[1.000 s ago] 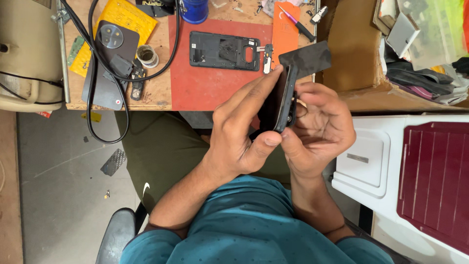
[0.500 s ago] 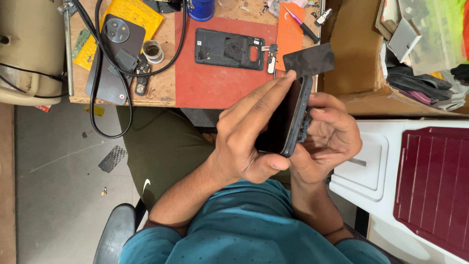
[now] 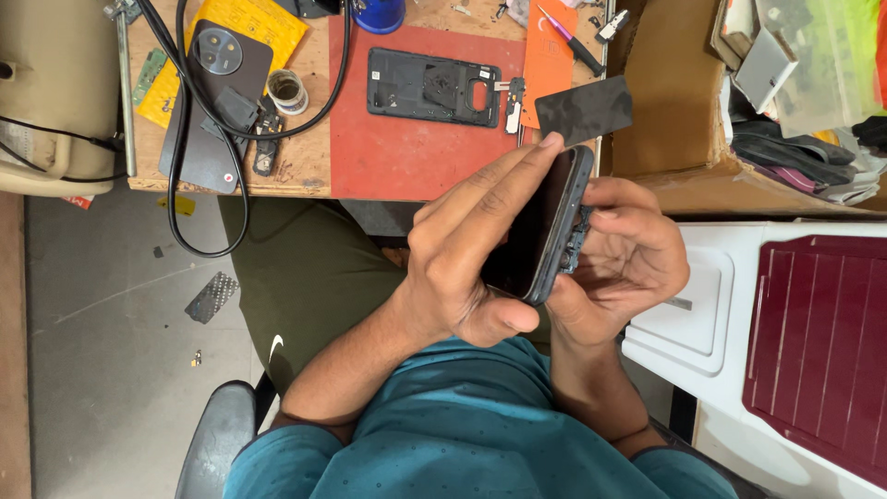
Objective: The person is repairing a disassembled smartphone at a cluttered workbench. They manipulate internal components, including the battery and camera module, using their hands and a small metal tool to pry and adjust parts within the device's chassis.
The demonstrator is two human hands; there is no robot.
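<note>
Above my lap, short of the counter (image 3: 314, 176), I hold the phone (image 3: 545, 226) on edge: my left hand (image 3: 462, 263) curls around its screen side, my right hand (image 3: 628, 263) cups its open back. I judge disassembly underway; prying further needs a steady grip.
</note>
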